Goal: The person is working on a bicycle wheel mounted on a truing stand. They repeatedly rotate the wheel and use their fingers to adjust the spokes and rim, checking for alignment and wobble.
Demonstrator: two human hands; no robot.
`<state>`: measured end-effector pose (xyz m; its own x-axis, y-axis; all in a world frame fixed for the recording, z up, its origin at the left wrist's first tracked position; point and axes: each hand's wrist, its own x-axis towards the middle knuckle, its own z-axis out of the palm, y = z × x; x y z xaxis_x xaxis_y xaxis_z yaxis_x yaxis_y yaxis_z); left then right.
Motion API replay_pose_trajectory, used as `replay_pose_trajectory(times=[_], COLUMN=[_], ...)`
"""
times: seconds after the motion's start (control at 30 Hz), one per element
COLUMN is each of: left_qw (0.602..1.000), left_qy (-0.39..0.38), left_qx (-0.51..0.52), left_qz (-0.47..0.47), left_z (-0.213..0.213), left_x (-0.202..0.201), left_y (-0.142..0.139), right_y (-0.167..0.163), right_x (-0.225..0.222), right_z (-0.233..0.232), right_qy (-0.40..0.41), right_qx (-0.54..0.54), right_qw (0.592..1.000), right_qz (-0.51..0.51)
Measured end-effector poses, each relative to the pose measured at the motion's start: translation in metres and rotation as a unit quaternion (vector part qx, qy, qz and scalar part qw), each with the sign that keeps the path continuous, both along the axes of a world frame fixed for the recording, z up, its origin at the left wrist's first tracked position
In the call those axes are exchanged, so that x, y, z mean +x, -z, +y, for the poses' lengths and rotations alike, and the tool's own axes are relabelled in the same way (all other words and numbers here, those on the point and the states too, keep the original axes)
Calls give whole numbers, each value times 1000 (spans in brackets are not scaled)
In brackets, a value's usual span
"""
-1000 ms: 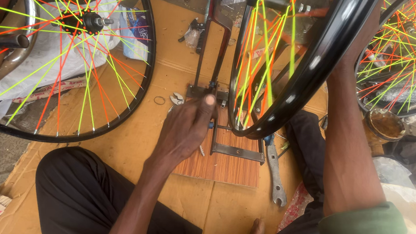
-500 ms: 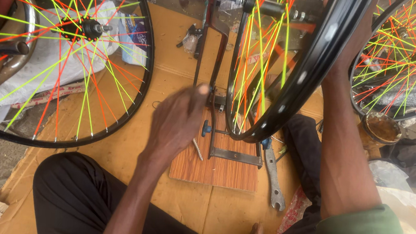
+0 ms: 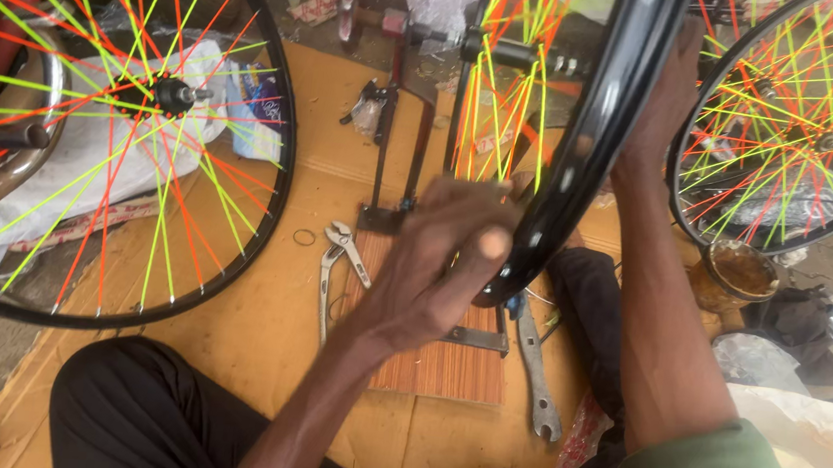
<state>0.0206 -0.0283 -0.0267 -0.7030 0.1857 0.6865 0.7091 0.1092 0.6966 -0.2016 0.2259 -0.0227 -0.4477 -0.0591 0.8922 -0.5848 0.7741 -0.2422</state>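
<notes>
Left hand (image 3: 439, 266), fingers spread and blurred, lies against the lower edge of the black bicycle wheel rim with orange and lime-green spokes (image 3: 595, 149), which stands upright in a dark metal stand (image 3: 399, 152). Right hand (image 3: 665, 95) grips the rim's far side. Silver pliers (image 3: 339, 257) and a grey flat spanner (image 3: 535, 370) lie on brown cardboard (image 3: 257, 331). A second black spoked wheel (image 3: 260, 190) leans at left.

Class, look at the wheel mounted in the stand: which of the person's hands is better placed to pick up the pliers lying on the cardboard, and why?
Probably the left hand: it sits at the wheel's lower rim, just beside the pliers. The right hand is up behind the rim, farther off.
</notes>
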Motion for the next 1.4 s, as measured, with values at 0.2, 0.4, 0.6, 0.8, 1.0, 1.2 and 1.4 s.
replay_pose_trajectory(times=[0.2,0.4,0.6,0.8,1.0,1.2,1.4], left_qw=[987,984,995,993,993,992,995], left_qy=[-2,-121,-79,-88,-90,-50,-54], left_qx=[29,55,35,0,-17,-80,-50], left_qz=[-157,-118,48,79,77,87,70], left_z=[-16,-26,-15,-8,-4,-9,-6], left_x=[-9,-5,3,7,8,5,8], left_y=[54,33,-16,-39,-36,-20,-30], right_y=[2,3,5,9,12,9,8], right_x=[0,3,1,-8,-6,-4,-3], right_z=[2,1,3,9,10,8,6], right_qy=[-76,-39,-35,-13,-56,-48,-33], right_qx=[-55,12,30,24,41,20,36], right_qw=[995,999,998,999,996,998,998], right_qz=[-42,9,39,19,62,26,50])
